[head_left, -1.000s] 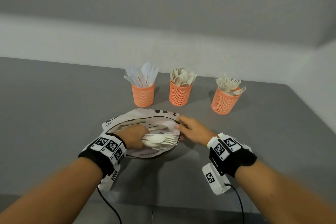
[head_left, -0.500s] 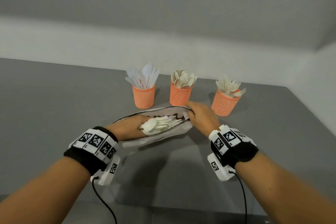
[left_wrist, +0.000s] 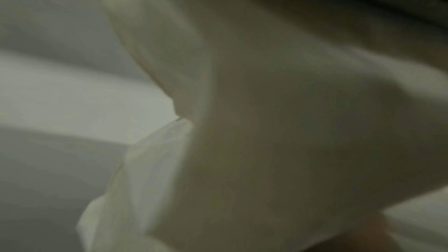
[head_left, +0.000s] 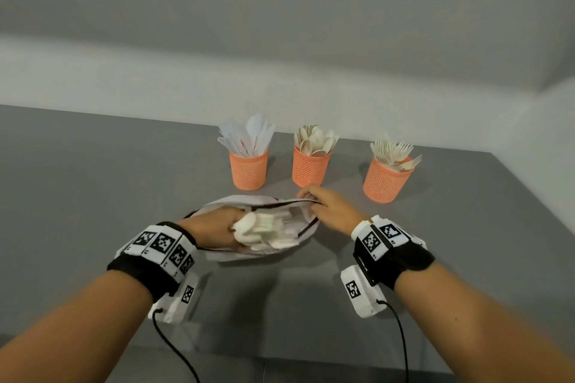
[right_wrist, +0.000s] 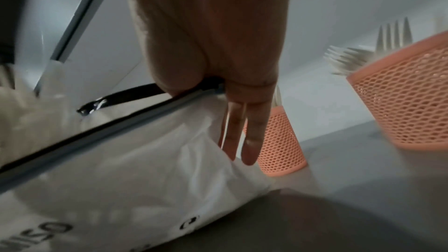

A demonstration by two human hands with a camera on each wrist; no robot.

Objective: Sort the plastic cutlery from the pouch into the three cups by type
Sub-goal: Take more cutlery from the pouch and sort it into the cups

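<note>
A white pouch (head_left: 273,250) lies open on the grey table in front of three orange mesh cups. My left hand (head_left: 214,227) is inside its mouth and grips a bundle of white plastic cutlery (head_left: 267,228), spoon bowls uppermost. My right hand (head_left: 323,207) pinches the pouch's black zipper rim (right_wrist: 135,91) at its far right end; two fingers (right_wrist: 252,141) hang straight against the pouch (right_wrist: 135,170). The left cup (head_left: 249,169) holds knives, the middle cup (head_left: 311,168) spoons, the right cup (head_left: 387,180) forks. Blurred white pouch fabric (left_wrist: 266,122) fills the left wrist view.
The spoon cup (right_wrist: 281,147) and fork cup (right_wrist: 409,102) stand just beyond my right fingers. The table's right edge (head_left: 510,196) runs diagonally past the fork cup. A pale wall rises behind the cups. Cables trail from both wristbands toward me.
My right hand lifted the pouch's rim up and toward the cups. My left hand gathered the loose cutlery into a bundle inside the pouch and shifted slightly left.
</note>
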